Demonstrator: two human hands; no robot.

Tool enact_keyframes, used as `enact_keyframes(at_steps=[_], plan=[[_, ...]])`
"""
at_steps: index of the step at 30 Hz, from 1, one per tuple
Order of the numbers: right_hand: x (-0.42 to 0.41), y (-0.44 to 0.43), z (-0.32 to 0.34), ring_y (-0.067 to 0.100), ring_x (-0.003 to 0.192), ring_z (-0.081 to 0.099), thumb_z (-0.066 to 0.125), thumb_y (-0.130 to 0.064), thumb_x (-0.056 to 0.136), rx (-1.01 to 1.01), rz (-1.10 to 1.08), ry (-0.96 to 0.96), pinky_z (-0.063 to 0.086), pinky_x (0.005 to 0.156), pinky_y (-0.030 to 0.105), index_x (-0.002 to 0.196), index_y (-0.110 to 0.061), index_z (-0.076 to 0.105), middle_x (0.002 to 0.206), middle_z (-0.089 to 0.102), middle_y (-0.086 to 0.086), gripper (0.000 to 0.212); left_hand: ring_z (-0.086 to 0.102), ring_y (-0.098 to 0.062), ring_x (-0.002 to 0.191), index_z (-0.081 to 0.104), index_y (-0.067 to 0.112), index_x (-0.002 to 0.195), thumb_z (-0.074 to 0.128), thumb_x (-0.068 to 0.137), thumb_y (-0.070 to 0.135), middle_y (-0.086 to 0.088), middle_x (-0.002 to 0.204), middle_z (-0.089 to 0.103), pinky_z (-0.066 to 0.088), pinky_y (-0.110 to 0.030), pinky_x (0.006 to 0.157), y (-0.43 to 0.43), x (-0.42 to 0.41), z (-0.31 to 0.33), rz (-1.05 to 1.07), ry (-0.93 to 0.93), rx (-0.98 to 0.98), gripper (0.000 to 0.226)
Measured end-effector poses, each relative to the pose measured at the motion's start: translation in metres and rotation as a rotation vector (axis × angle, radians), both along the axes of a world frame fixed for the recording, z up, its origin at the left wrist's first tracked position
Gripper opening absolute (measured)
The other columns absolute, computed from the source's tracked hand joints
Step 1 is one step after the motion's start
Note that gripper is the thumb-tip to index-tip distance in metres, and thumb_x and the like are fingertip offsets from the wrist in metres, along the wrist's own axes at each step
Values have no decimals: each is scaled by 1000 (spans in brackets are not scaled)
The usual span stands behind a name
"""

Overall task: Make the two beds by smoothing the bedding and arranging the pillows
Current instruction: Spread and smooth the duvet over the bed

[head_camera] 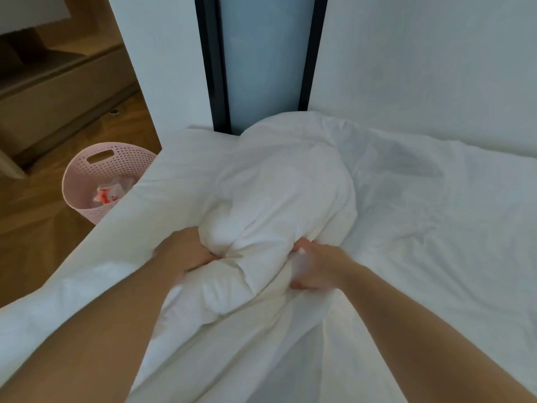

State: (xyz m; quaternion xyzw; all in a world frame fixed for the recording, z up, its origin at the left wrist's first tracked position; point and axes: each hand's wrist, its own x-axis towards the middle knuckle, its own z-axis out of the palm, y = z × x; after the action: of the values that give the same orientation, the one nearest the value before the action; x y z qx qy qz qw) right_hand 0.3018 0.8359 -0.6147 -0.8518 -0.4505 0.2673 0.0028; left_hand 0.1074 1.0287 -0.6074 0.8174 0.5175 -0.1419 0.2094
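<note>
A white pillow [290, 184] lies lengthwise on the bed, its far end near the wall. My left hand [189, 251] grips the pillow's near left corner, fingers dug into the fabric. At the near right corner, my right hand [313, 266] grips the bunched cloth. The near end of the pillow is squeezed between both hands. A wrinkled white sheet [421, 228] covers the bed around and under the pillow. Only one bed is in view.
A pink perforated basket [98, 170] with some litter inside stands on the wooden floor [35, 228] left of the bed. A white wall [421, 68] and a dark-framed glass panel [261, 53] run behind the bed. A low wooden unit sits at the far left.
</note>
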Motion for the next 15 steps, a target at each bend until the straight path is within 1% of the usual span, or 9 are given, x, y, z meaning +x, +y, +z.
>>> enact_keyframes(at_steps=[3,5,6,8,9,10,12,13,15], plan=[[9,4,30,22,126,49,70,-39,82,140,-33,79,39,91,29,147,-30,27,143,45,3,78,62,-27,104,57,18,121,61,87,43,-4,113,64,50,-37,84,34,12,67,15,86,330,43],[18,24,55,19,142,33,65,-38,87,264,-21,45,35,109,36,153,-34,15,161,20,0,83,61,-27,106,59,16,111,57,91,31,-5,111,64,46,-38,83,76,12,129,151,191,521,25],[22,36,67,20,145,28,63,-39,89,305,-21,32,32,113,40,154,-38,11,164,10,-2,83,61,-33,105,56,15,105,56,89,27,-10,108,63,45,-42,82,97,7,151,238,106,637,20],[24,62,84,26,148,20,60,-42,90,347,-33,33,28,115,49,153,-42,8,165,-1,-4,82,56,-43,102,48,13,110,60,85,24,-18,109,56,43,-49,84,120,-5,166,339,-204,809,30],[21,71,87,28,150,12,58,-46,91,326,-44,30,24,115,55,153,-45,6,164,-5,-6,81,52,-44,107,44,14,120,63,85,23,-20,117,50,42,-52,88,121,-7,162,331,-226,829,41],[16,77,85,31,151,2,56,-52,91,277,-57,23,19,115,62,152,-47,2,164,-10,-8,81,44,-45,117,36,16,134,64,86,27,-21,131,41,39,-56,94,118,-8,149,312,-170,790,57],[5,77,59,34,149,-14,47,-66,90,140,-88,16,9,110,71,151,-50,-6,162,-20,-8,82,13,-46,142,1,26,153,56,89,54,-16,159,2,22,-66,108,100,1,104,243,-4,567,88],[-3,72,37,36,148,-18,42,-72,89,75,-104,10,6,107,74,151,-49,-9,161,-24,-7,83,-4,-44,146,-14,27,153,46,89,65,-11,160,-18,11,-69,110,87,4,72,198,39,450,95],[-20,57,-13,38,145,-25,30,-78,87,-21,-99,-57,0,105,77,151,-45,-15,159,-31,-2,85,-15,-40,147,-20,26,152,31,89,73,-8,159,-28,1,-69,112,53,6,2,99,28,310,94]])
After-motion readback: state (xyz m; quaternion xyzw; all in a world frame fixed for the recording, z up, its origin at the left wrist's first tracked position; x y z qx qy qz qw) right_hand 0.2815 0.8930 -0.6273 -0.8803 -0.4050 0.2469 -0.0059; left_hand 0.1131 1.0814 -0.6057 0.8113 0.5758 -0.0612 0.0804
